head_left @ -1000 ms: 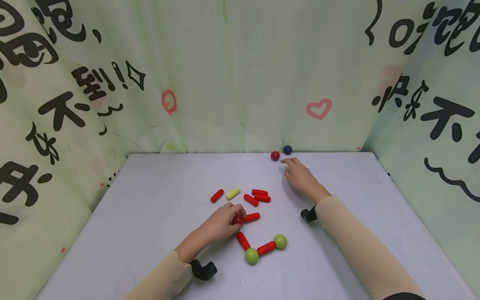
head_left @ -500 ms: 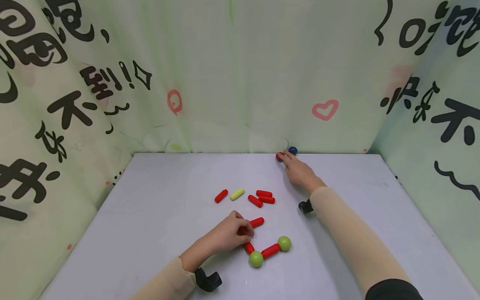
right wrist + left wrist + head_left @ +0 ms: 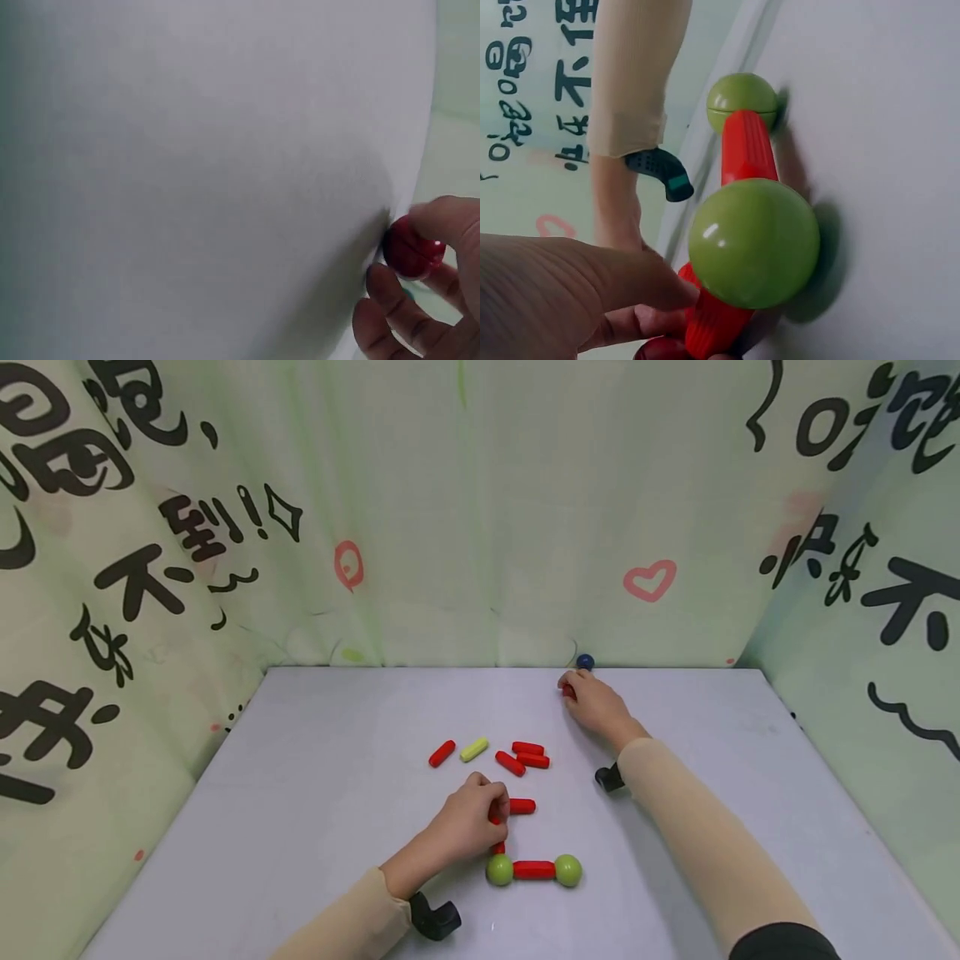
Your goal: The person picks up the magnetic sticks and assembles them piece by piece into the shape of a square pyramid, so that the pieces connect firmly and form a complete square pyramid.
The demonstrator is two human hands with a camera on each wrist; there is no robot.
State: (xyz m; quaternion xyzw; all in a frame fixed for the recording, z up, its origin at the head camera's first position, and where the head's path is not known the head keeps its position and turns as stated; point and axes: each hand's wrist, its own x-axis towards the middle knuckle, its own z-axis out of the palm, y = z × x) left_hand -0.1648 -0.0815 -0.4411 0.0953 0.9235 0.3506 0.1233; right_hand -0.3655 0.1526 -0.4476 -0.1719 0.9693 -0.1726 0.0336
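Observation:
My left hand [image 3: 468, 818] grips a ball-and-stick frame at its red corner ball [image 3: 660, 349], which the fingers mostly cover. A red stick [image 3: 522, 807] juts right from there. Another red stick [image 3: 718, 324] runs toward me to a green ball [image 3: 499, 869]. From that ball a red stick [image 3: 534, 870] leads to a second green ball [image 3: 568, 870]. At the table's far edge, my right hand [image 3: 596, 706] pinches a loose red ball [image 3: 412, 249] between thumb and fingers. A dark blue ball [image 3: 585, 662] sits just behind it.
Beyond the frame lie several loose sticks: a red one [image 3: 442, 753] on the left, a yellow-green one [image 3: 474, 749], and a red cluster [image 3: 529, 761]. A printed curtain [image 3: 420, 527] hangs behind and beside the white table [image 3: 337, 793].
My right hand has reached the loose red ball and now pinches it, drawing it slightly nearer. My left hand has turned the frame, so the stick between the green balls lies level across my view.

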